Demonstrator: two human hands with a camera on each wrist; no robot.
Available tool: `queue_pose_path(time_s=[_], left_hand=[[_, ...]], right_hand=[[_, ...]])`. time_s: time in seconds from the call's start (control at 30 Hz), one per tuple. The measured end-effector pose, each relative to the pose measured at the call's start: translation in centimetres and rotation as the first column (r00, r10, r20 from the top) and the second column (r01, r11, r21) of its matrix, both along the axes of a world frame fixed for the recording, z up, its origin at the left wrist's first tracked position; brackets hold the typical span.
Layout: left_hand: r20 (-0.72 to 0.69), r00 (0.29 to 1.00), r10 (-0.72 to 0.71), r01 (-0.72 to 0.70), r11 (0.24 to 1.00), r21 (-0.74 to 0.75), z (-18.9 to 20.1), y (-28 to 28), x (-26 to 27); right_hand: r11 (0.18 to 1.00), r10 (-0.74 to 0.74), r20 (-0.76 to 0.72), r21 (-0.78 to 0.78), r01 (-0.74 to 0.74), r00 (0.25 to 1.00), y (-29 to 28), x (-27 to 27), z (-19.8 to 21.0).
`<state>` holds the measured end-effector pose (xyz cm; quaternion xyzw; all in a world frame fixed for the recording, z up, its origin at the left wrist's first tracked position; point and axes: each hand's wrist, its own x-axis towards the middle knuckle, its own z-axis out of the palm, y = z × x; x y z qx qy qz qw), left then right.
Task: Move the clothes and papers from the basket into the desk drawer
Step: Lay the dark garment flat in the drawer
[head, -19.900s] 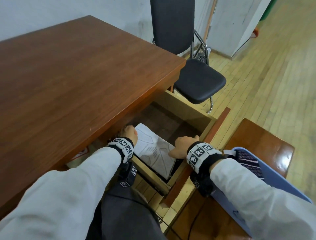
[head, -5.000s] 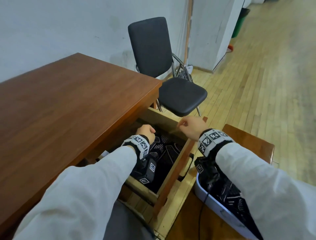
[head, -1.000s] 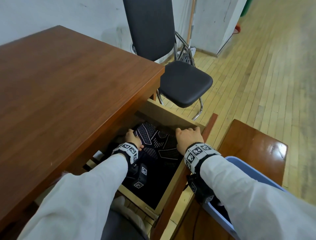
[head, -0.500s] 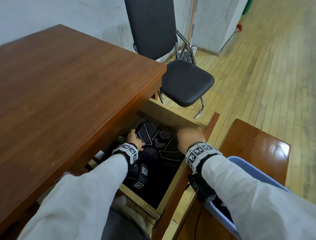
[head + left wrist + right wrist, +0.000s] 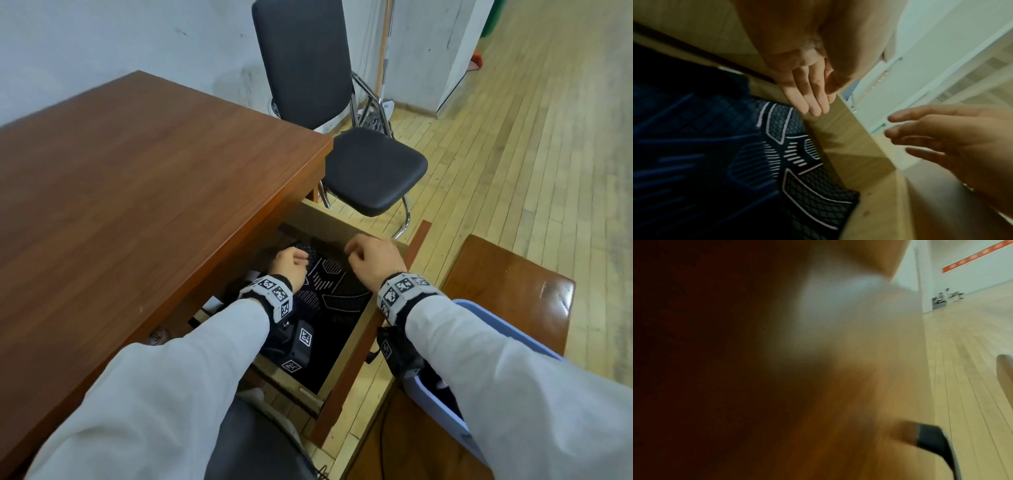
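The desk drawer [image 5: 349,346] stands pulled out, and a black garment with white line patterns [image 5: 329,291] lies flat inside it. A white paper edge [image 5: 252,274] peeks out at the garment's left side. My left hand [image 5: 294,262] hovers over the garment's far left part, fingers relaxed, holding nothing. My right hand [image 5: 363,251] hangs over the drawer's far right corner, also holding nothing. The left wrist view shows both hands, left [image 5: 920,138] and right [image 5: 812,100], with loose straight fingers above the garment [image 5: 797,162]. The blue basket [image 5: 435,411] sits under my right forearm with dark cloth [image 5: 433,378] in it.
The brown desk top [image 5: 137,205] overhangs the drawer's left side. A black chair [image 5: 373,168] stands just beyond the drawer. The basket rests on a glossy wooden bench [image 5: 507,274]. The blurred right wrist view shows the drawer front and its dark handle [image 5: 937,439].
Both hands were pressing down on the black garment; they have now lifted off it, and the right one has moved toward the drawer's far right corner.
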<state>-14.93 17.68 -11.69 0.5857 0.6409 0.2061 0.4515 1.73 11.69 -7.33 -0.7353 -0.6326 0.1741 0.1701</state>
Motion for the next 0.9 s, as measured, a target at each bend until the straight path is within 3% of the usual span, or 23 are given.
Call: queue_pose_path(time_s=[0.1, 0.3, 0.5, 0.63, 0.9], left_hand=[[0.054, 0.996, -0.071, 0.068, 0.996, 0.053, 2.7, -1.8, 1.4], [0.204, 0.968, -0.144, 0.142, 0.989, 0.025, 6.4, -6.9, 5.3], [0.271, 0.953, -0.138, 0.161, 0.985, -0.063, 7.3, -11.0, 7.2], [0.316, 0.938, -0.144, 0.200, 0.968, -0.153, 7.3, -13.0, 7.7], [0.300, 0.942, -0.147, 0.203, 0.966, -0.162, 6.7, -14.0, 8.0]], right_hand=[[0.996, -0.070, -0.162, 0.035, 0.077, 0.984, -1.3, 1.3, 1.8], [0.978, -0.207, -0.107, -0.003, 0.208, 0.972, -7.1, 6.0, 4.7], [0.929, -0.354, -0.016, -0.122, 0.350, 0.935, -13.5, 9.7, 3.9], [0.891, -0.294, 0.022, -0.355, 0.282, 0.956, -16.4, 9.6, 3.4], [0.843, -0.111, 0.059, -0.523, 0.126, 0.992, -18.8, 9.9, 3.5]])
